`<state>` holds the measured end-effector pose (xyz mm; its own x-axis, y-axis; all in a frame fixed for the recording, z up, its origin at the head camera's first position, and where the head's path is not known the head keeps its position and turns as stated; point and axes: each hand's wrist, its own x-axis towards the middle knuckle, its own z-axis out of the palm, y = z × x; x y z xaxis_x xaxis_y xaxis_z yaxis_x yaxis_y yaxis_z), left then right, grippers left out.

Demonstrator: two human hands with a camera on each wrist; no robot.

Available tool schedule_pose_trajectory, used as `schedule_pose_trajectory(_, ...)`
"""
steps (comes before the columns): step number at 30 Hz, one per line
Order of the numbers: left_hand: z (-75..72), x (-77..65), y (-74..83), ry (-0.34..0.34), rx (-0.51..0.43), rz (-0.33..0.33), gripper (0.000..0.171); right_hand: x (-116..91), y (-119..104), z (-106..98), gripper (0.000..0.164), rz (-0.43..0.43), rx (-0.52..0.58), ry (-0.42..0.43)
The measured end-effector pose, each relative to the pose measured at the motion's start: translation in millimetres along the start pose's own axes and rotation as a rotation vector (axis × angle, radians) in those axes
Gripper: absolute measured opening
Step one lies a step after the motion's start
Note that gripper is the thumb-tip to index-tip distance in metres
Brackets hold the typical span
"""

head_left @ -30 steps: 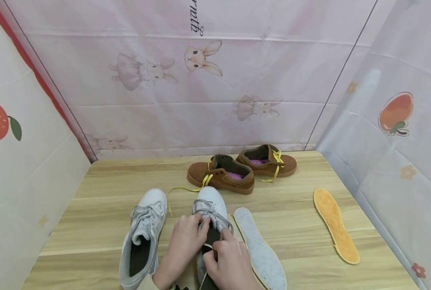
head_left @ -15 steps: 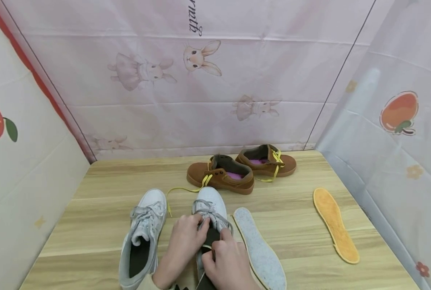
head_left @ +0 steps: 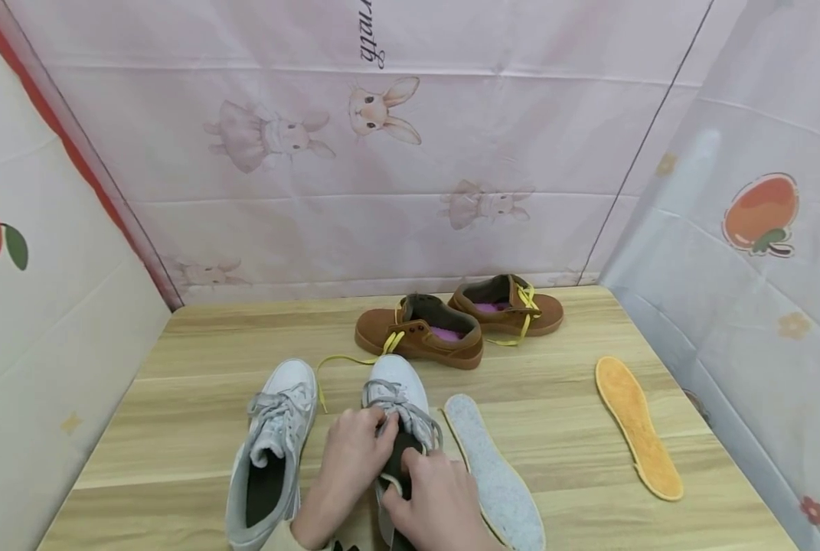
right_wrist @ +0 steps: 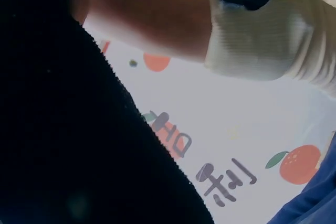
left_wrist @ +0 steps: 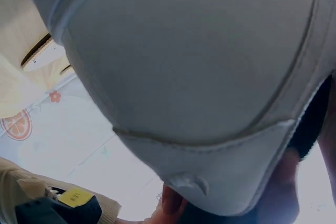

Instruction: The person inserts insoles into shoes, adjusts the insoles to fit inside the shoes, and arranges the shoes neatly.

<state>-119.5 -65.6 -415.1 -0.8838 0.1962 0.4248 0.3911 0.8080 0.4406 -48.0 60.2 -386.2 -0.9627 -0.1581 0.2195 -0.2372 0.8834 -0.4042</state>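
A white sneaker (head_left: 397,376) with grey laces points away from me, between both hands. My left hand (head_left: 354,448) grips it at the tongue, thumb beside the opening. In the left wrist view the pale sneaker (left_wrist: 189,56) fills most of the picture, with fingertips at its lower edge. My right hand (head_left: 440,497) pinches a black insole (head_left: 400,450) whose front part lies in the shoe opening. The insole's rear part is mostly hidden by that hand. Up close, the dark insole (right_wrist: 68,129) covers the left side of the right wrist view.
Left of my hands stands the other white sneaker (head_left: 272,451). A grey felt insole (head_left: 495,471) lies to the right, and an orange insole (head_left: 637,428) farther right. Two brown shoes (head_left: 423,333) with yellow laces stand at the back of the wooden table (head_left: 244,329), before a printed curtain.
My right hand's fingers have shifted slightly left and back along the black insole. The gripped sneaker's toe has swung a little left. My left hand keeps its place at the tongue.
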Motion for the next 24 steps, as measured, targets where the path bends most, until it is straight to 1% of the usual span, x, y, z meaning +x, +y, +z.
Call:
schedule_pose_trajectory(4, 1.4, -0.6, -0.3, 0.007, 0.010, -0.002, 0.045, 1, 2, -6, 0.027, -0.009, 0.028, -0.026)
schedule_pose_trajectory(7, 1.4, -0.4, 0.0, -0.003, 0.012, -0.010, 0.046, 1, 2, -8, 0.032, -0.007, 0.029, -0.033)
schedule_pose_trajectory(13, -0.4, 0.0, 0.2, 0.007, 0.010, 0.005, 0.047, 5, 3, -1, 0.035, -0.028, 0.036, 0.022)
schedule_pose_trajectory(18, 0.0, 0.3, -0.4, 0.021, 0.006, 0.033, 0.043, 9, 4, 5, 0.037, -0.002, 0.053, 0.020)
schedule_pose_trajectory(21, 0.4, 0.1, -0.9, 0.018, 0.004, 0.046, 0.042, 12, 5, 9, 0.037, 0.002, 0.029, 0.033)
schedule_pose_trajectory(24, 1.3, -0.4, -1.4, 0.029, 0.007, 0.062, 0.042, 15, 6, 14, 0.036, 0.008, -0.001, 0.053)
